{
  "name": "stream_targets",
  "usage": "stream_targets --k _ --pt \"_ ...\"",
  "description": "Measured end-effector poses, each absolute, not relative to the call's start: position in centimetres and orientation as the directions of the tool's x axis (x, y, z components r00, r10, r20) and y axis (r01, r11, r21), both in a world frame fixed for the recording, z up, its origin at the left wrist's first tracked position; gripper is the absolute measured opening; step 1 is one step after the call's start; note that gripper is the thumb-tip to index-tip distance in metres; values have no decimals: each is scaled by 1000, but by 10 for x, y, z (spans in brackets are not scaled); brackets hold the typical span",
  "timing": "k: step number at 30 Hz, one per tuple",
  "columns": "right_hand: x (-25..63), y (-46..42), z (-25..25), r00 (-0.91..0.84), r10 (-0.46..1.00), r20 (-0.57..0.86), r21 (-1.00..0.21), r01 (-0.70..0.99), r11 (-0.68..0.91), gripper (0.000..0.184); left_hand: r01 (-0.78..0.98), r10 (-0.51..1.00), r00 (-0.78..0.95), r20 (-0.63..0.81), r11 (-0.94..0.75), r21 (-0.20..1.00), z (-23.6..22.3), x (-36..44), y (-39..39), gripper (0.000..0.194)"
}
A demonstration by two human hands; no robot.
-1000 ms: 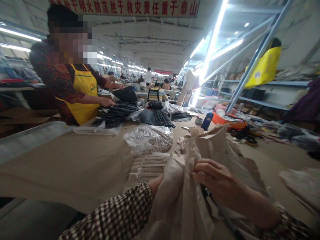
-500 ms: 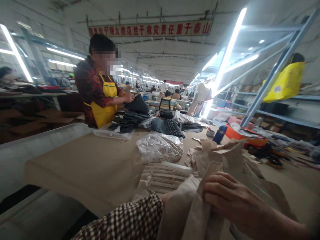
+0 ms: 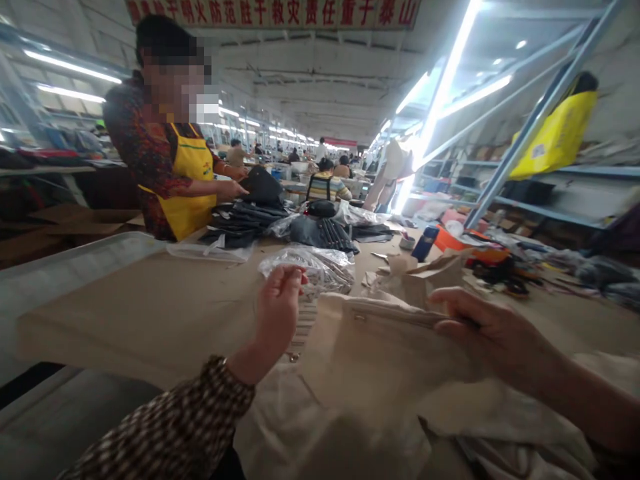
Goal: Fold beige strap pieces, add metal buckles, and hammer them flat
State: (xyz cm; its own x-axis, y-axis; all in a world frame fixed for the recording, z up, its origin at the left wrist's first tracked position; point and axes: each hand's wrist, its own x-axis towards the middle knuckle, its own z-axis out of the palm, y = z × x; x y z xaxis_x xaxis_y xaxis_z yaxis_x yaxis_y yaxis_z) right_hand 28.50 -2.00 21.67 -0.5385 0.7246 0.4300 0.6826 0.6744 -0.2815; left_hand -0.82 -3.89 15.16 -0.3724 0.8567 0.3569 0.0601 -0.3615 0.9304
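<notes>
My right hand (image 3: 480,327) pinches the top edge of a beige fabric piece (image 3: 370,360), which hangs below it with a small slot-like detail near its upper edge. My left hand (image 3: 277,307) is raised just left of the fabric, thumb and fingers pressed together; whatever is between them is too small to make out. Behind the left hand lies a clear plastic bag (image 3: 330,260) with beige pieces inside. A stack of beige strips (image 3: 304,327) shows partly between my left hand and the fabric. More beige cloth (image 3: 280,413) is heaped below.
Across the table (image 3: 150,307) a person in a yellow apron (image 3: 190,180) handles a dark fabric piece (image 3: 264,187) above dark stacks. Scissors (image 3: 379,255), a tape roll (image 3: 407,242) and a blue object (image 3: 425,244) lie farther back. A metal frame (image 3: 525,133) stands at right.
My left hand has come up from behind the cloth into view, fingers pinched. The fabric in my right hand is now spread out facing me. The view has tilted down and turned slightly right.
</notes>
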Motion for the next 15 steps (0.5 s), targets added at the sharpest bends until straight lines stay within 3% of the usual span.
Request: stream_targets --k 1,3,5,8,12,15 --pt "284 -22 218 -548 720 425 -284 675 681 37 194 800 -264 538 -503 842 157 -7 -49 12" --pt "278 -28 218 -582 703 409 -290 647 705 36 373 605 127 786 -763 528 164 2 -70 12" --pt "272 -37 216 -607 688 399 -306 619 723 35 412 493 397 774 -849 330 165 14 -84 20" --pt "266 -52 211 -628 651 426 -328 563 759 32 481 579 430 693 -796 368 154 29 -88 21" --pt "267 -73 200 -657 622 426 -360 507 783 24 439 695 412 589 -718 541 129 35 -89 21" --pt "271 -86 190 -642 607 468 -365 485 795 18 398 750 456 479 -653 644 115 35 -96 10"
